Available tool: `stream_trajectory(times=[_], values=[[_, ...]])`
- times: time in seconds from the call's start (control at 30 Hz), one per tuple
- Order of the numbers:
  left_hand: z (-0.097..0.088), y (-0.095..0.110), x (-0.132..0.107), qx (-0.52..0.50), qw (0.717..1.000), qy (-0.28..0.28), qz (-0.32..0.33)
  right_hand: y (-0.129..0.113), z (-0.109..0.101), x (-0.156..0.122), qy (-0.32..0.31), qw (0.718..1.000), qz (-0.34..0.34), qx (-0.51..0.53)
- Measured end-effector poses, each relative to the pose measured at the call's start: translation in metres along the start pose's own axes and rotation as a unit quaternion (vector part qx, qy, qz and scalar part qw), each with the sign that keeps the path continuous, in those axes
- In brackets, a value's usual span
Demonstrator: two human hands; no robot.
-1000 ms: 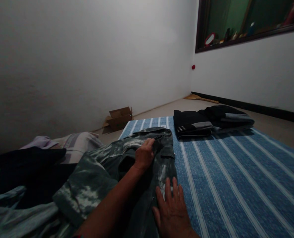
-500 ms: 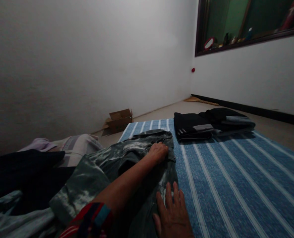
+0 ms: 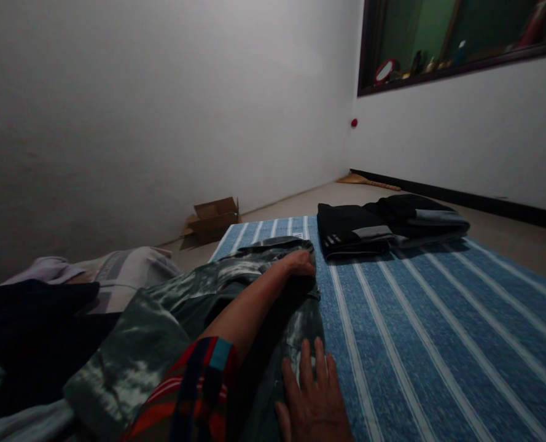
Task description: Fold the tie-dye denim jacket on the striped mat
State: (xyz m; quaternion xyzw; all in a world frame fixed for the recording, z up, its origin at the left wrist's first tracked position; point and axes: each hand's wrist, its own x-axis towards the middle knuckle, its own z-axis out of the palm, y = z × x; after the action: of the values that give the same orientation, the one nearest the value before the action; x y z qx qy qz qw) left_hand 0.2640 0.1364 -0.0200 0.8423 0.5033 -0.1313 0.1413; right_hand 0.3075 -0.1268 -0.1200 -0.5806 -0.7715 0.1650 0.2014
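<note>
A grey-green garment (image 3: 162,331) with whitish tie-dye blotches lies spread over the striped cloth; its exact kind is hard to tell. My left hand (image 3: 299,264) reaches across to its far right edge, fingers curled down into the fabric. Nearer me, my right hand (image 3: 314,393) rests flat, palm down, on the garment's right edge, fingers spread and partly over the striped cloth. My left forearm and its colourful sleeve cover part of the garment.
Under the garment is a blue cloth with white stripes (image 3: 420,344). Folded black and grey clothes (image 3: 392,227) lie on it. Other clothes (image 3: 37,319) are heaped at left. Beyond are a cardboard box (image 3: 215,220), a broom-like object (image 3: 367,180) and a window (image 3: 461,37).
My left hand has slid slightly farther along the garment's right edge, and more of its sleeve shows. My right hand stays flat. The view has shifted a little.
</note>
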Motion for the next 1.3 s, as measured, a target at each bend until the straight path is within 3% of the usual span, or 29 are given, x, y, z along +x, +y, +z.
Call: stream_trajectory(times=[0.2,0.33,0.67,0.87,1.0,1.17,1.3], values=[[-0.001,-0.003,0.000,-0.024,1.000,-0.006,0.015,-0.008,0.000,-0.003,0.046,0.998,0.025,-0.018],[0.005,-0.007,-0.006,-0.033,0.999,0.000,0.033,-0.008,-0.004,-0.003,0.021,0.999,0.024,-0.009],[0.048,-0.004,-0.033,0.043,0.989,0.120,0.071,0.000,-0.009,-0.001,-0.044,0.999,-0.014,-0.016],[0.063,0.003,-0.041,0.067,0.982,0.160,0.079,0.002,-0.001,-0.004,-0.005,0.999,-0.014,-0.036],[0.071,0.007,-0.040,0.045,0.983,0.157,0.080,0.007,0.005,-0.004,-0.004,0.999,-0.030,-0.041],[0.070,0.007,-0.032,0.011,0.988,0.141,0.066,0.007,0.008,-0.002,0.001,0.999,-0.023,-0.049],[0.061,0.006,-0.018,-0.019,0.988,0.148,0.041,-0.003,0.006,-0.003,0.043,0.996,0.006,-0.071]])
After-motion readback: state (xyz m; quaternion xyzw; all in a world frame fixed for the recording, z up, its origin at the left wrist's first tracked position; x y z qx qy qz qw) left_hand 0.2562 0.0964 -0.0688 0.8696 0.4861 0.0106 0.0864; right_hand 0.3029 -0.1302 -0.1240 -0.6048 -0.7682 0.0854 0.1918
